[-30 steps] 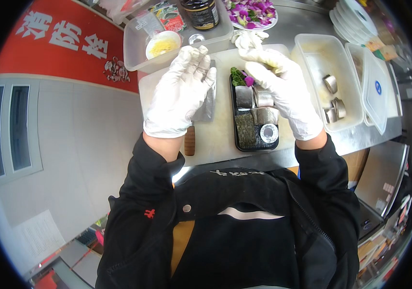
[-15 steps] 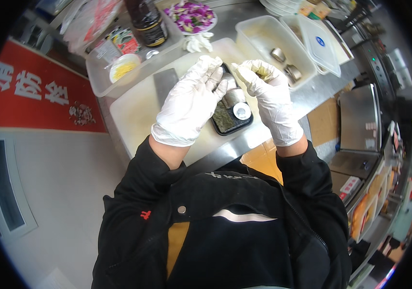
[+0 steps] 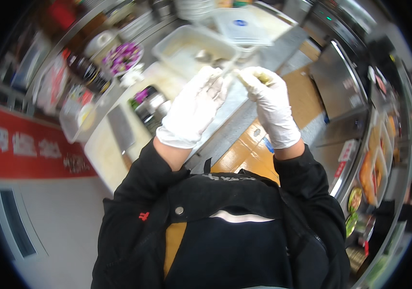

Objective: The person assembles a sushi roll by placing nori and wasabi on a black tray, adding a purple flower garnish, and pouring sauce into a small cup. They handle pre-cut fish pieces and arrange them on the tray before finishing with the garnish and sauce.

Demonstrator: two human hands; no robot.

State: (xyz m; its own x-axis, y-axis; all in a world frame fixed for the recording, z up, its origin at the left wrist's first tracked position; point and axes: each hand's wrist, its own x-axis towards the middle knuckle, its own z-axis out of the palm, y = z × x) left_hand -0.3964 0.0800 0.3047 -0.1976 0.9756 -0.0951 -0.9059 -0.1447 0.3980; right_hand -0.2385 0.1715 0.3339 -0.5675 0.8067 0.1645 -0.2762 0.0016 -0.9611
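Both my hands wear white gloves and are raised side by side over the edge of the counter. My left hand (image 3: pixel 194 108) is loosely cupped, fingers bent and slightly apart; I see nothing in it. The fingers of my right hand (image 3: pixel 271 103) are curled closed, with a yellowish-green bit at the palm, too small to name. Left of my left hand, a black tray (image 3: pixel 143 117) with silvery round pieces and a purple flower lies on the white cutting board (image 3: pixel 101 149), partly hidden by that hand. A broad-bladed knife (image 3: pixel 120 127) lies on the board.
Beyond my hands stands a clear plastic tub (image 3: pixel 177 48) with metal rings in it. A lidded tub (image 3: pixel 242 29) is at its right. Purple flowers (image 3: pixel 121 58), a dark bottle (image 3: pixel 87 72) and a clear bin (image 3: pixel 73 127) stand at the left. A steel cabinet (image 3: pixel 338 79) is at the right.
The view has turned right, so the board, tray and tubs now appear farther left. My hands have swung right, away from the black tray, keeping much the same pose. The knife is more exposed.
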